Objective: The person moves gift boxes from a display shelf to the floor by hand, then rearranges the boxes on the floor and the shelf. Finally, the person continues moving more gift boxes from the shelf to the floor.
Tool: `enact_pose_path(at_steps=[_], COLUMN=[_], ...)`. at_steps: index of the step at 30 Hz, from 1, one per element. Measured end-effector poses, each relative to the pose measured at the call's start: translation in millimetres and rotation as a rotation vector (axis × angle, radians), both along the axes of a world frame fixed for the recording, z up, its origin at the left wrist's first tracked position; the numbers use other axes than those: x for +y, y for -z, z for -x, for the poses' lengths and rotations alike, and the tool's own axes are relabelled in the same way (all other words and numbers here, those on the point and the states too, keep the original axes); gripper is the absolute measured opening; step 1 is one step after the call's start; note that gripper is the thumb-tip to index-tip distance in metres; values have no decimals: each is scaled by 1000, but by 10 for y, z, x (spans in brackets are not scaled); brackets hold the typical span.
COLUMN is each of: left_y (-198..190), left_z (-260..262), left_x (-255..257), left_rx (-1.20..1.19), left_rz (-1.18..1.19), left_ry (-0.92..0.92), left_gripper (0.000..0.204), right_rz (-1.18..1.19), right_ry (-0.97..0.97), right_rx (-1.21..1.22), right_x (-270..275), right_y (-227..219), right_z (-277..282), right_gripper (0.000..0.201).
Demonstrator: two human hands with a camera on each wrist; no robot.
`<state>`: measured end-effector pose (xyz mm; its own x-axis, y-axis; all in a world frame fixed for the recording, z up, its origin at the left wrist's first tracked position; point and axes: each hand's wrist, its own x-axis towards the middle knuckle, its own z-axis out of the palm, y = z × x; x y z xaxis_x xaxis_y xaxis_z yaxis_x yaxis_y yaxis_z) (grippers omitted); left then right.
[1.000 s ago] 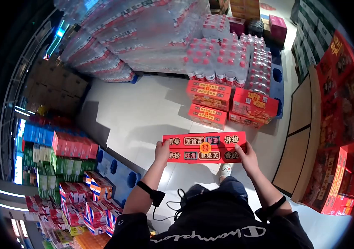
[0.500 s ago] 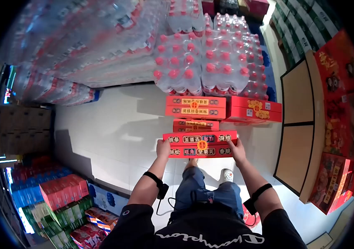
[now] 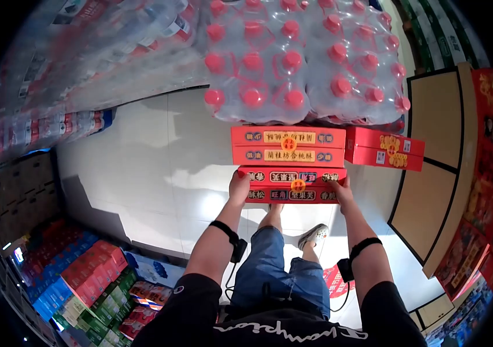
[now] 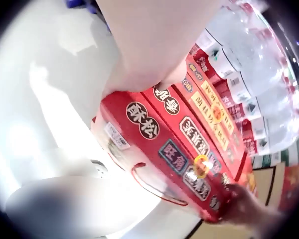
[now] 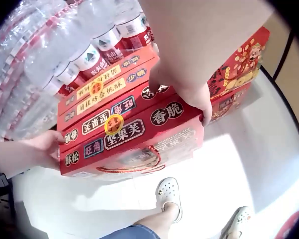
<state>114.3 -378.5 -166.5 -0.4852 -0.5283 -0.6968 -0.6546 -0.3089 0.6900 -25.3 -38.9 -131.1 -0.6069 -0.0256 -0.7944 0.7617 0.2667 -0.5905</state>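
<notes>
Between my two hands is a red gift box (image 3: 275, 195) with a two-panel top, a round yellow sticker across the seam and cord handles (image 5: 134, 168) along its side. My left hand (image 3: 239, 186) grips one short end, thumb over the top edge. At the opposite end my right hand (image 3: 343, 192) holds on the same way. The held box lies right alongside another red gift box (image 3: 290, 139) with cream labels, overlapping its near edge in the head view. A third red gift box (image 3: 368, 149) with gold print stands to the right.
Shrink-wrapped packs of bottles (image 3: 252, 63) with red caps stand behind the boxes. A wooden-panelled display base (image 3: 431, 202) runs along the right. At lower left are stacked coloured cartons (image 3: 93, 272). Pale floor tiles (image 3: 130, 173) spread to the left; the person's clogs (image 3: 314, 236) are below the box.
The person has stepped forward with the held box, bringing it up against the cream-labelled box. The bottle packs now appear nearer. Both hands keep their hold on the ends.
</notes>
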Motion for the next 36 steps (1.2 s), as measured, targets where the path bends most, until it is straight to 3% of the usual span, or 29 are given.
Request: enact_pose_path(at_steps=[3,9,11,14,15,16,17,19,20,21,22,23,24,28,32,34,36], left_y=[-203,-365,-339,-263,-614,-996,-10,-354,-571,-831,-1114,-1218,-1995,-2865,-3106,-3172,-3536], left_z=[-35,-17,-121,-309,-282,-252,-760,-970,-1066,-1149,-1182,-1288,-1284,-1866,-2605,-2916,-3234], left_x=[-25,-106,-103,-52,-33,-7,-17,59,103,144,158,210,329,768,1551,2049,2394], left_rx=[27,-165,-141,-188,-260,-332,-302,-355,-363,-363,-358,-336,-387,-322,-202,-197,-207], left_rz=[-53,181,144,302,237,172,551,463,399,316,202,400,363,464,602,609,617], left_ry=[-21,296,278,345,394,449,874,938,925,889,814,862,750,449,237,217,189], left_gripper=[42,54,53,51,46,42,29,32,33,34,36,43,48,49,49,49,50], right_rz=[105,178,189,-289,-399,-443,-447,-142,38,120,273,187,60,-8,92,143,190], right_ry=[46,69,52,-183,-339,-431,-503,-839,-966,-985,-1090,-1184,-1266,-1517,-1709,-1778,-1846], right_rx=[-75,-51,-38,20,132,115,122,289,368,191,471,389,318,390,526,569,604], right_x=[19,0,56,187,489,629,627,963,1164,1151,1251,1149,929,406,318,359,418], right_y=[-193,17,-18,-97,293,144,-125,214,408,318,542,310,9,-910,-1548,-1855,-2174], right_z=[-64,-181,-233,-338,-469,-529,-530,-563,-586,-574,-513,-456,-500,-934,-1503,-1867,-2233], right_gripper=[72,69,76,89,98,99,82,62,54,48,39,39,39,40,41,41,42])
